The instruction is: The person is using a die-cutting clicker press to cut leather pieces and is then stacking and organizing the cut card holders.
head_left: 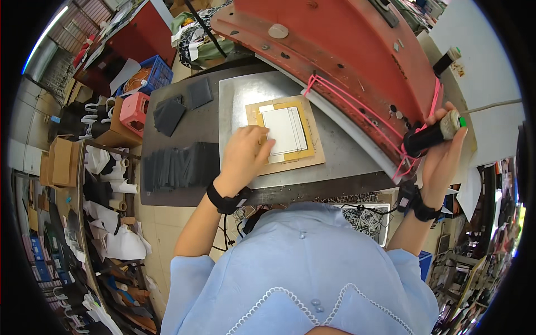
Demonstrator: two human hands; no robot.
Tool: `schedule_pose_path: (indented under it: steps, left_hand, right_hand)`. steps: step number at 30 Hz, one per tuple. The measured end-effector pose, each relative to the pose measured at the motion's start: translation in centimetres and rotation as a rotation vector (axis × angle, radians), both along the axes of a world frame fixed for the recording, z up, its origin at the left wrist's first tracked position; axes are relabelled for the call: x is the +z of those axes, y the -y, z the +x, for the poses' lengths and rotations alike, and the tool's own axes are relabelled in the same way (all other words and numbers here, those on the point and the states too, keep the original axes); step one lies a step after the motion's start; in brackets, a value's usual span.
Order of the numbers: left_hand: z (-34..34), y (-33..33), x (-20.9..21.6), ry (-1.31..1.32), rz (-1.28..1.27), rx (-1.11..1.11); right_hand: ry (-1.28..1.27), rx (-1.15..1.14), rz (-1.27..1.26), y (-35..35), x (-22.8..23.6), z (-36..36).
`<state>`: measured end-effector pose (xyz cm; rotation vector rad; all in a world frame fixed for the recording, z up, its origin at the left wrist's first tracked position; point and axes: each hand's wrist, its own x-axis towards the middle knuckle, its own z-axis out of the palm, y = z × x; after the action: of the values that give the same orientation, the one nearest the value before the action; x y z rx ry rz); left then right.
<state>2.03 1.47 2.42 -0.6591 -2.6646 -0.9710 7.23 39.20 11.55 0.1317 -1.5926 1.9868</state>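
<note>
My left hand (245,153) is at the left edge of a wooden cutting die (314,131), its thumb and fingers apart and slightly bent. I cannot tell if the fingertips touch it. A yellow frame with a white rectangular panel (286,129) marked by dark lines sits on the die's board. The board lies on a grey metal plate (237,95). My right hand (441,148) is around a black handle (421,142) with a green button at its end. That handle is on the red swing arm (346,33) of a press, which has pink cord (357,109) strung along its edge.
Left of the plate, dark rectangular pieces (181,167) lie in an overlapping row, with smaller stacks (169,114) behind. A red plastic stool (134,113) and a blue crate (153,75) stand beyond the table. Shelving with rolls (120,187) is at the left. The red arm overhangs the plate's right side.
</note>
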Motion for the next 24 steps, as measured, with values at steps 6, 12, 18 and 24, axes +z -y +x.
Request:
schedule_pose_path:
  steps: [6,12,18,24]
  left_hand:
    - [-2.2,-0.3,-1.9,0.13,0.061,0.19]
    - [-2.4,-0.5,-1.2,0.321,0.184,0.294]
    - [-2.5,-1.1,-1.4,0.342,0.227,0.278]
    - [-2.8,-1.3,-1.4,0.573,0.493,0.254]
  right_hand:
    - [0.046,-0.588,0.381,0.0,0.1,-2.2]
    - [0.156,0.015,0.908,7.8,-4.9,-1.6]
    - [-0.025,0.356,1.285,13.9,-10.3,-3.3]
    - [-0.016,0.386,1.309,14.0,-11.0,-3.4]
